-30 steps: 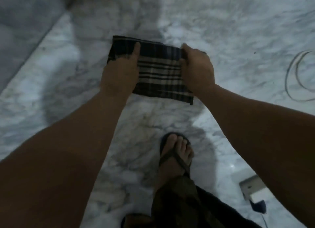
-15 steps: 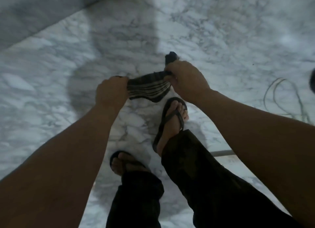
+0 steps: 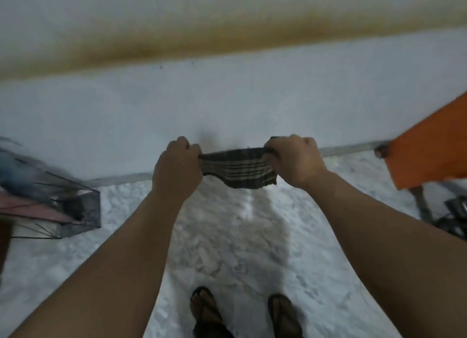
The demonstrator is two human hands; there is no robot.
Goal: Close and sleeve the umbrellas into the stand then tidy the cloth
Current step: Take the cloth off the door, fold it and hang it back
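- Left hand and right hand each grip an end of the folded plaid cloth, held in the air before the white wall.
- Left of the cloth, a wire stand sits against the wall.
- Right of the cloth, an orange board.

Head-worn camera looks steeply down, close over floor and wall.

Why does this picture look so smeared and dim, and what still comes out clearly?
In the head view, the wire stand at the left edge and the wall are streaked with motion blur; light is dim and flat, with a soft shadow on the floor; sharpest are the left hand, right hand and striped cloth between them.
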